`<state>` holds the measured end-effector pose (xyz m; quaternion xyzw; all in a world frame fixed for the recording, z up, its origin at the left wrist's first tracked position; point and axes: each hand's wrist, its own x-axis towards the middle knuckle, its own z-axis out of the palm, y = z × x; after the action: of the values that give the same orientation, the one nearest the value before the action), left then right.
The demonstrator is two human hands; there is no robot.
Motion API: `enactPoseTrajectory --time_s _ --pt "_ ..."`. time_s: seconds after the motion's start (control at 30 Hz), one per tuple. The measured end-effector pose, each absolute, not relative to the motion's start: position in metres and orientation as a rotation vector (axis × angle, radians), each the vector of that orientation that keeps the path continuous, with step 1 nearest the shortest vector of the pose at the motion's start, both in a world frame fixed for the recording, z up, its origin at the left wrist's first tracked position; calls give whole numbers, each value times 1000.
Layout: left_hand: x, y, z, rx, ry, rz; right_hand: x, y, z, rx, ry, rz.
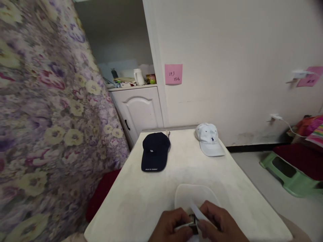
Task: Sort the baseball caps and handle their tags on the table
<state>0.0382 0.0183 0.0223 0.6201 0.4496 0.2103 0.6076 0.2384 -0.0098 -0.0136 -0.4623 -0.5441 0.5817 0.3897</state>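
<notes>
A white cap [195, 193] lies on the table at the near edge of the view, its rounded brim pointing away from me. Over it, my left hand [173, 227] pinches the side of a small metal buckle [193, 224]. Fingers of my right hand [218, 223] are closed on a pale strap [198, 211] that runs up from the buckle. Much of the cap's crown is hidden below my hands. Farther off, a navy cap [155, 151] sits at the left and a light blue cap [209, 139] at the back right, both with brims towards me.
The caps are on a table with a cream cover [131, 198]. A floral curtain [50, 117] hangs close along the left. Behind the table are a white cabinet [141, 111] and a wall with a pink note [173, 74]. A green stool [297, 178] stands at the right.
</notes>
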Motion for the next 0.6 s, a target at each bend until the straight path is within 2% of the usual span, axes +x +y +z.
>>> enactPoseTrajectory --time_s 0.27,0.47,0.6 --pt "27 26 6 1318 779 649 260 -17 24 -1087 -1299 1370" --pt "22 25 6 1272 774 615 251 -17 41 -1120 -1286 1473" --pt "19 25 14 1319 786 559 244 -16 40 -1197 -1334 1386"
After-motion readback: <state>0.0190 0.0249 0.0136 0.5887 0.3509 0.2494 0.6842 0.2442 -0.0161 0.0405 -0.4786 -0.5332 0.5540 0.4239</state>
